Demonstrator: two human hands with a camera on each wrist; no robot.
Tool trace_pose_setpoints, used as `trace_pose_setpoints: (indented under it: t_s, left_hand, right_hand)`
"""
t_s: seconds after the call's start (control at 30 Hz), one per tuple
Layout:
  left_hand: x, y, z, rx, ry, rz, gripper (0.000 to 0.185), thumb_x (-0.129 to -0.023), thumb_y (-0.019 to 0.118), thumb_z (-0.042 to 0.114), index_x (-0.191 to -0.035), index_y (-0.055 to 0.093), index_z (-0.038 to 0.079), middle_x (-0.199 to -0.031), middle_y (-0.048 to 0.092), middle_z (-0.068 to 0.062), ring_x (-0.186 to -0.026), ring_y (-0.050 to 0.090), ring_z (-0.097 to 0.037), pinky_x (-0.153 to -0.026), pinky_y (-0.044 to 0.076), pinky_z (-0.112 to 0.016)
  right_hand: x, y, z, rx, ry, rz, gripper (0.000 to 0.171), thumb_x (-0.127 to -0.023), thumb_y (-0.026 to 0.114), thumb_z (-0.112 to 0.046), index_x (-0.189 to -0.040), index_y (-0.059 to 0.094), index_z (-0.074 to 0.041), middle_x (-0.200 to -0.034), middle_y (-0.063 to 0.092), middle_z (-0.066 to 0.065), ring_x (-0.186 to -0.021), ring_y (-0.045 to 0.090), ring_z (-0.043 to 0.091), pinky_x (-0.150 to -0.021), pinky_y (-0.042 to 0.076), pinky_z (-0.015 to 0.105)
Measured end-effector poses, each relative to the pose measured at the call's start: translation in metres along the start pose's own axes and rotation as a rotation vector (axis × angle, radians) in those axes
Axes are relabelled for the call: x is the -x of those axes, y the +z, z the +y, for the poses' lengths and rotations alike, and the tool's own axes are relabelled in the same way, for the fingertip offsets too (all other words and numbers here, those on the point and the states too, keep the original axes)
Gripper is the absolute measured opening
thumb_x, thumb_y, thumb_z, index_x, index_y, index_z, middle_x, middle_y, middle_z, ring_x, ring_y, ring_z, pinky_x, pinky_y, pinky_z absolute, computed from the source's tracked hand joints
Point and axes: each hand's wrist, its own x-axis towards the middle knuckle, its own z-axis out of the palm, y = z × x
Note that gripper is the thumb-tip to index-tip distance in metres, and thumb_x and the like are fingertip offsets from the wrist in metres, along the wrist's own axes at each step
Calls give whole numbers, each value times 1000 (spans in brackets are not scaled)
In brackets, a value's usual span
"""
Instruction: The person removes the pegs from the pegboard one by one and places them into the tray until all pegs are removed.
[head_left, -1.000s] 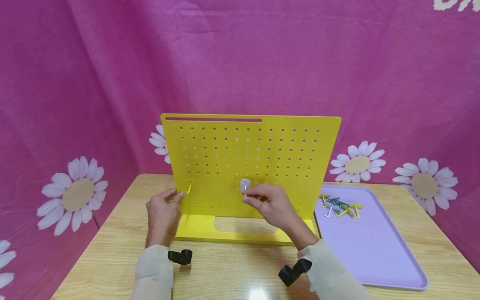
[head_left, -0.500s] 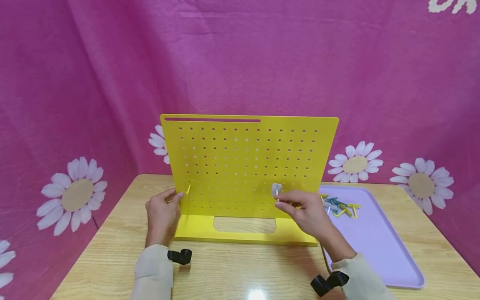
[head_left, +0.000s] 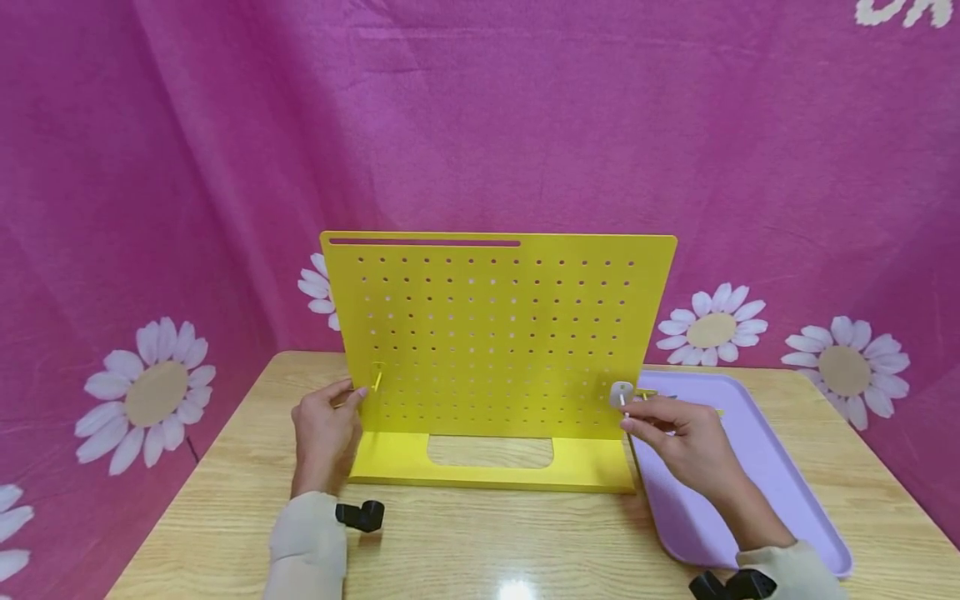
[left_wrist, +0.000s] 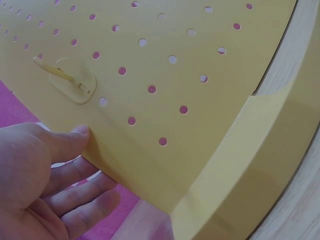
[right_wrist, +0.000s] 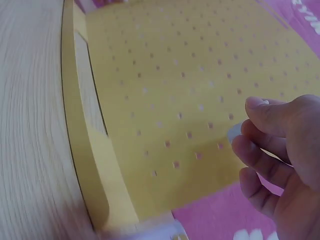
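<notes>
A yellow pegboard [head_left: 487,333] stands upright on the table, its base toward me. At its left edge my left hand [head_left: 324,425] grips the board, thumb on the front face and the other fingers behind, as the left wrist view shows. Just above that thumb a yellow hook [left_wrist: 72,80] is fixed in the board. My right hand [head_left: 686,437] pinches a white hook [head_left: 622,394] by its prong between thumb and fingers. The hook's rounded plate is in front of the board's lower right edge; I cannot tell whether it touches.
A lilac tray [head_left: 780,500] lies to the right of the pegboard. On it are loose hooks, mostly hidden behind my right hand, with a yellow hook [head_left: 647,392] showing. The wooden table [head_left: 450,542] extends in front, and a pink flowered cloth [head_left: 480,117] hangs behind.
My right hand has carried the white hook rightward from the middle of the pegboard to its right edge. The left hand has kept its place on the board's left edge.
</notes>
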Motion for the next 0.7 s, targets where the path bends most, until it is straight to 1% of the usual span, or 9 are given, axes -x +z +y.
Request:
trace_pose_setpoints:
  t_s: [0.17,0.27,0.4,0.53,0.7]
  left_hand:
    - [0,-1,0,-7,-2,-2,38,-98,68,21,-132,66,5,-119,69,-18,-114,61,-37,-95,51,-48]
    - [-1,-1,0,-16,5,0,38,-98,67,21,-132,66,4,-120,68,-18,-115,60,-37,-95,52,-48]
    - [-1,-1,-1,-24,8,2,37,-98,68,22,-130,67,4,-119,69,-18,-115,60,-37,-94,52,-48]
    - [-1,0,-2,-23,-9,-4,38,-98,67,23,-132,66,6,-121,68,-18,-115,60,-37,-96,51,-48]
    - [-1,0,-1,-22,-8,-2,39,-98,67,23,-132,65,5,-122,67,-18,-114,61,-38,-95,51,-48]
  right_hand:
    - [8,-18,14,19,39,29,22,-76,80,12,-93,79,-2,-85,74,5,-71,66,0,-59,52,14]
    - [12,-27,23,48,84,29,19,-77,80,10,-93,79,0,-84,74,3,-70,65,0,-57,50,14]
    - [15,-38,38,125,149,16,15,-80,80,5,-94,79,0,-83,75,2,-68,62,0,-54,48,16]
    - [17,-47,51,207,202,14,15,-81,80,1,-95,79,0,-83,74,7,-67,59,0,-51,46,18]
    - [18,-52,66,240,283,-26,15,-85,79,-4,-99,79,1,-87,74,11,-70,57,0,-50,46,21]
